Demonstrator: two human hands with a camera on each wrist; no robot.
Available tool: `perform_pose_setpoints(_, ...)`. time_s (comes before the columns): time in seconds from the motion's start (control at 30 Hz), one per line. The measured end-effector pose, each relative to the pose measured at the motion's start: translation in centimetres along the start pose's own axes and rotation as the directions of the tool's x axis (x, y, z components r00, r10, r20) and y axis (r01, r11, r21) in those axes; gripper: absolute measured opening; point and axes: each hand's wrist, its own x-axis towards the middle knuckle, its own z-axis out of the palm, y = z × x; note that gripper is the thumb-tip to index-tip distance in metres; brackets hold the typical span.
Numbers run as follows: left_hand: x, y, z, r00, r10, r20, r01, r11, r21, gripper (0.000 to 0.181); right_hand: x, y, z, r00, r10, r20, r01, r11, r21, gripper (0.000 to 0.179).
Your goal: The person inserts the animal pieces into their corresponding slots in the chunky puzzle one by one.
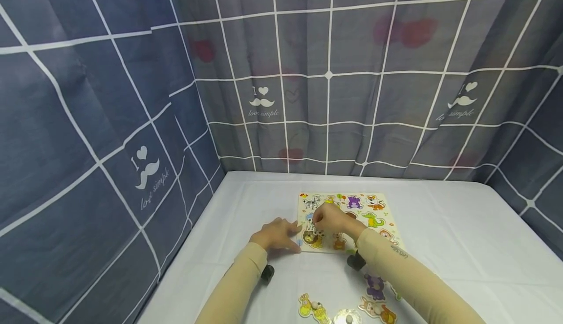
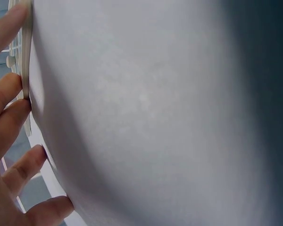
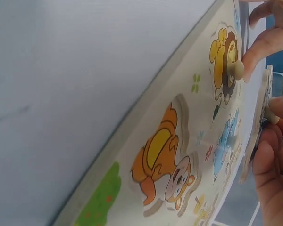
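A wooden animal puzzle board lies on the white table. My right hand is over its left part. In the right wrist view, the right thumb and fingers pinch the knob of a puzzle piece, seen almost edge-on and held above the board; its picture is mostly hidden. My left hand rests at the board's left edge, fingers spread and fingertips touching the edge. A lion piece with a round knob sits in the board. Beside it is a blue animal piece, also knobbed.
Loose pieces lie in front of the board: a purple animal, yellow pieces, a brown animal and a pale piece. The right forearm partly covers another. A dark checked curtain surrounds the table.
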Motion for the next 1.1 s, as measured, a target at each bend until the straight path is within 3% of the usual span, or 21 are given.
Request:
perform_pose_setpoints(0.73,0.6,-0.5,0.0,1.000,0.018,0.002,-0.018,1.000,0.017,0.073,1.5,0.5,-0.1,0.997,0.079,-0.017,-0.078,0.996,0.044,0.007)
perform_pose_setpoints(1.1,0.3,-0.5,0.3,1.000,0.007,-0.003,-0.007,1.000,0.009,0.071,2.3,1.3,-0.2,0.993,0.092,-0.067,-0.091,0.996,0.022,0.010)
